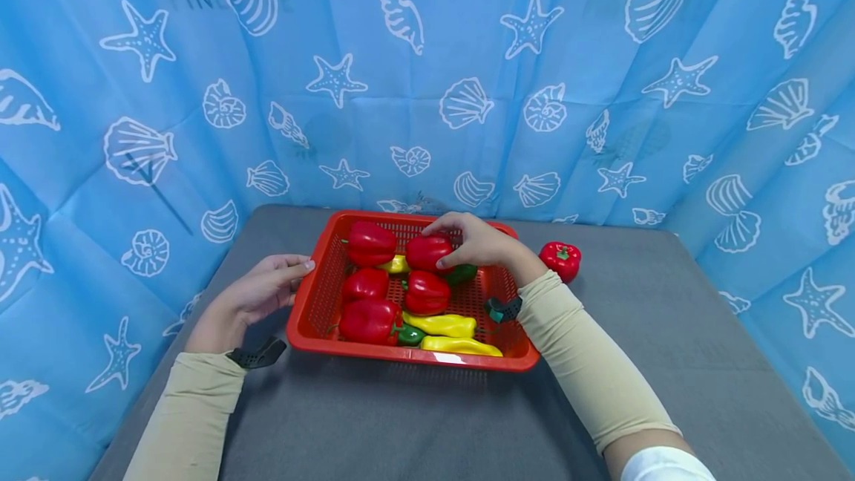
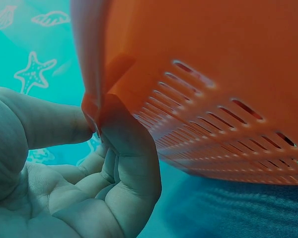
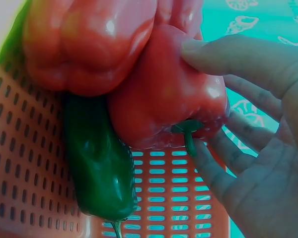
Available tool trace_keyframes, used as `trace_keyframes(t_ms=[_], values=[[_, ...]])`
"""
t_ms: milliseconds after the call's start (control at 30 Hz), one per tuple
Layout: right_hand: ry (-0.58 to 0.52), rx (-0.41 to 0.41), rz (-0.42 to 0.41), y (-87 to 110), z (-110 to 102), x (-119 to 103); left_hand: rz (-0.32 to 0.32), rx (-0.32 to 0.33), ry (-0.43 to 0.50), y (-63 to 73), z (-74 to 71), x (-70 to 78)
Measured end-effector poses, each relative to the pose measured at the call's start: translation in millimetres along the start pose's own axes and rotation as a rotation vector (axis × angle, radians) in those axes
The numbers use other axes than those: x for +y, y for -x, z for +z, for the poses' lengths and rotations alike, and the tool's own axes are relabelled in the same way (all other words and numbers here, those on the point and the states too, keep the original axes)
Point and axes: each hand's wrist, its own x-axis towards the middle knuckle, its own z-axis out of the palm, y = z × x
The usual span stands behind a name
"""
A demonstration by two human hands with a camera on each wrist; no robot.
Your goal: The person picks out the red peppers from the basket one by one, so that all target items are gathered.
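My left hand (image 1: 263,289) pinches the left rim of a red-orange plastic basket (image 1: 310,310) between thumb and fingers; the left wrist view shows the slotted basket wall (image 2: 208,94) beside it. Over the back of the basket, my right hand (image 1: 482,242) holds a red bell pepper (image 1: 425,253). In the right wrist view the thumb lies on the pepper's (image 3: 164,94) side, and the other fingers reach round its stem end. Right beside it lies a dark green pepper (image 3: 99,163). Several more red bell peppers (image 1: 369,321) fill the basket's left half and middle.
Long yellow peppers (image 1: 461,346) lie along the basket's front, by a small green one (image 1: 410,335). Another red bell pepper (image 1: 558,260) sits outside, right of the basket, on the grey table (image 1: 641,347). A blue shell-print curtain (image 1: 427,58) hangs behind and at the sides.
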Motion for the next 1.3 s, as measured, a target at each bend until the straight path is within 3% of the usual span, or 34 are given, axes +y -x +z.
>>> trace_keyframes(t_ms=[533, 767, 1000, 1300], values=[[0.037, 0.049, -0.049, 2.2, -5, -7, 0.007, -0.005, -0.008, -0.3, -0.1, -0.1], [0.009, 0.105, -0.073, 7.0, -10, -13, 0.002, 0.000, -0.014, -0.1, -0.2, -0.3], [0.043, 0.190, -0.156, 15.7, -19, -21, -0.009, 0.008, -0.013, 0.7, -0.1, 0.2], [0.047, 0.263, -0.159, 34.7, -34, -25, -0.015, 0.011, -0.008, 1.0, 0.2, 0.3]])
